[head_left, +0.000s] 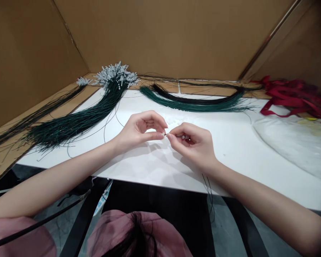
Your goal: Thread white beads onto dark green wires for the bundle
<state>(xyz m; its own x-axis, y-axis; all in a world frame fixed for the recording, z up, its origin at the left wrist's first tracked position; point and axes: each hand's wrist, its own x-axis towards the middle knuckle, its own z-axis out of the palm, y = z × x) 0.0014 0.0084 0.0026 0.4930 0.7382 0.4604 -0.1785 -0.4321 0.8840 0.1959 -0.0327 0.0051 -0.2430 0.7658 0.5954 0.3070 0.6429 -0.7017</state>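
Observation:
My left hand [141, 130] and my right hand [194, 144] meet over the white table [230, 142], fingertips almost touching. The right hand pinches a thin dark wire [207, 182] whose tip carries small pale beads [183, 137]; the wire runs under the wrist and hangs over the table's front edge. The left hand pinches something tiny at that wire's tip, too small to name. A scatter of small white beads [176, 119] lies just behind the hands.
A big bundle of green wires with white beaded tips [96, 107] lies at the left. A curved bundle of bare green and black wires [195, 101] lies at the back. Red ribbons [291, 96] and a clear plastic bag [294, 142] lie at the right. Cardboard walls [163, 35] surround the table.

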